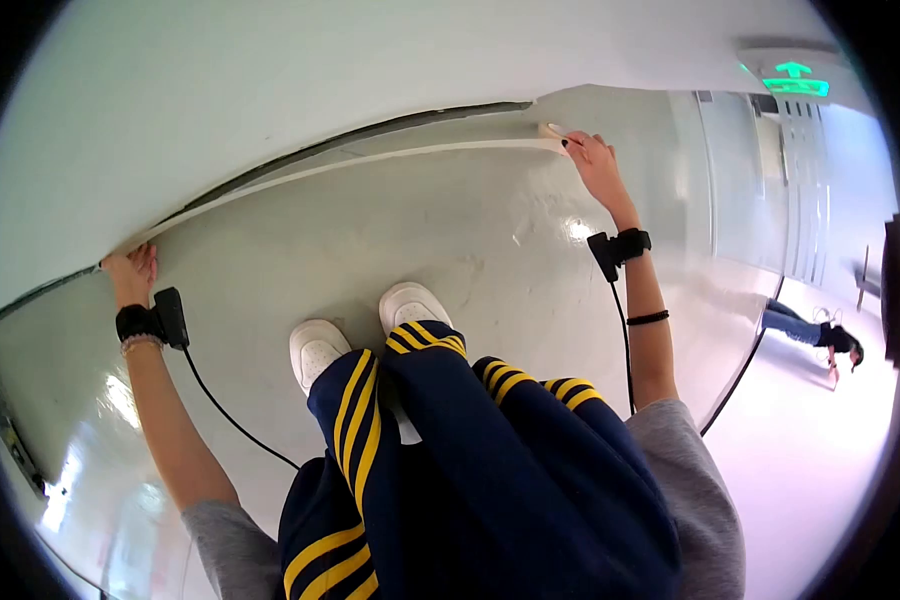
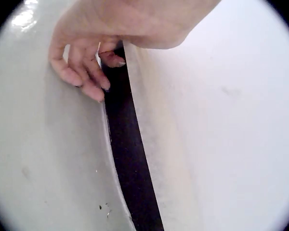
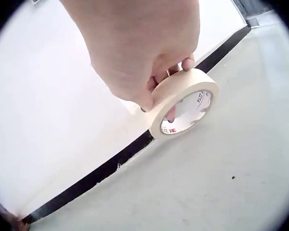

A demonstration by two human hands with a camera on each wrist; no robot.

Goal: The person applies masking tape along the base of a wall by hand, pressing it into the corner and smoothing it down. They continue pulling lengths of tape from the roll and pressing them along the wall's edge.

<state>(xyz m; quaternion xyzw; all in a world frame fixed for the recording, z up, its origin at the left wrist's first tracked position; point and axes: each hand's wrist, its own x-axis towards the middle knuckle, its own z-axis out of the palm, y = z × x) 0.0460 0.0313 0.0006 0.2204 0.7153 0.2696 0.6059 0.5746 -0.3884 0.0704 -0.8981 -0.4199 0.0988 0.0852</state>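
In the right wrist view my right hand point(image 3: 144, 53) grips a cream roll of masking tape point(image 3: 185, 84), with fingers reaching into its core. From that roll a pale tape strip point(image 1: 370, 156) stretches across to my left hand point(image 1: 133, 275), as the head view shows; my right hand point(image 1: 598, 172) is at its other end. Down at the wall base, my left hand point(image 2: 94, 48) has loosely bent fingers beside the dark band point(image 2: 130, 144), with fingertips near its floor-side edge. Whether they touch the tape's end is hidden.
A white wall point(image 1: 220, 80) rises along the dark band. Two shoes point(image 1: 413, 305) stand on the shiny grey floor point(image 1: 490, 220) between my arms. Cables hang from both wrist cameras. Glass panels, a green exit sign point(image 1: 795, 78) and another person point(image 1: 815, 330) are at right.
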